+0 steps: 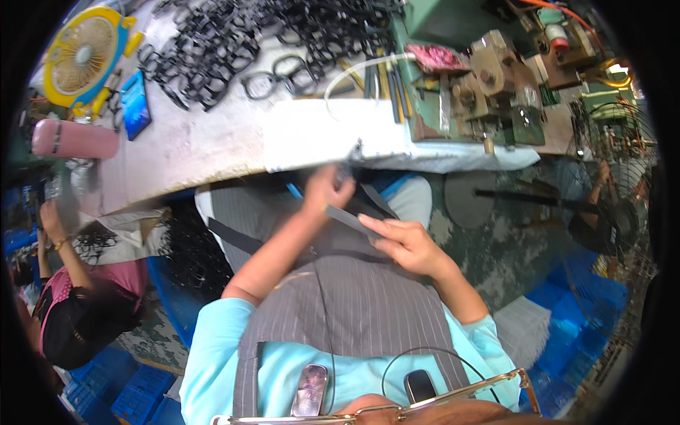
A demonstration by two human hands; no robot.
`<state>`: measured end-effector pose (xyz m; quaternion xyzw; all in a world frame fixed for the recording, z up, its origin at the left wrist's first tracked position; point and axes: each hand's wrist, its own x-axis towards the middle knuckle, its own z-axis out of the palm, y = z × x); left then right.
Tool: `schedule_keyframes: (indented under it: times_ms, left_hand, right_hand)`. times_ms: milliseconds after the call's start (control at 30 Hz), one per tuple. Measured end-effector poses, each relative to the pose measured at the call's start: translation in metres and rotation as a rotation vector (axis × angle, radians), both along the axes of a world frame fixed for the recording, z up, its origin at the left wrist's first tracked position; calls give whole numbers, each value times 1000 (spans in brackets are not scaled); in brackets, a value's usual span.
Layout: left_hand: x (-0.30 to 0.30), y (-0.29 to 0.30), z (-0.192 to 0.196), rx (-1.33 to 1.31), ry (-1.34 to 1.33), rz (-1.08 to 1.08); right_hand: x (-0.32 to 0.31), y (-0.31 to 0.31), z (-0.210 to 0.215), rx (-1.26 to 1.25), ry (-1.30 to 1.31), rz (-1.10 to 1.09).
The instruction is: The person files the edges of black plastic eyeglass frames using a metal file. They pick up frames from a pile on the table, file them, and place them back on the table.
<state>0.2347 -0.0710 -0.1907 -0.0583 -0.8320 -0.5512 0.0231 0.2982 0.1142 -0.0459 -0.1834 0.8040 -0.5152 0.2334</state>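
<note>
In front of my lap, just off the table's near edge, my left hand [328, 193] is closed and blurred by motion. A small dark part [346, 172] sticks out of its fingers, too smeared to name. To its right, my right hand [409, 243] grips one end of a flat grey file [350, 222] between thumb and fingers. The file slants up and left, its far end close to my left wrist; I cannot tell whether they touch. Ahead on the table lies a large heap of black eyeglass frames [212, 49], with one round pair [276, 79] at its near side.
A white sheet [304, 138] covers the table's near edge. Several slim tools [397, 92] lie beside a green machine [443, 106] at the right. A yellow-blue fan [83, 54], phone [135, 105] and pink bottle [74, 138] stand left. Another person [88, 312] sits at the left.
</note>
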Motion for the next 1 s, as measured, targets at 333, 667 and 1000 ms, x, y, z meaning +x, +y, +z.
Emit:
schedule_keyframes:
  times_ms: [333, 667, 1000]
  left_hand:
    - [-24, -53, 92, 1, -157, -527]
    - [-145, -155, 110, -1058, 389, 341]
    - [-100, -147, 113, -817, 515, 102]
  right_hand:
    - [6, -9, -12, -141, 200, -193]
    - [14, -6, -19, -106, 196, -238]
    - [18, -1, -29, -89, 163, -256]
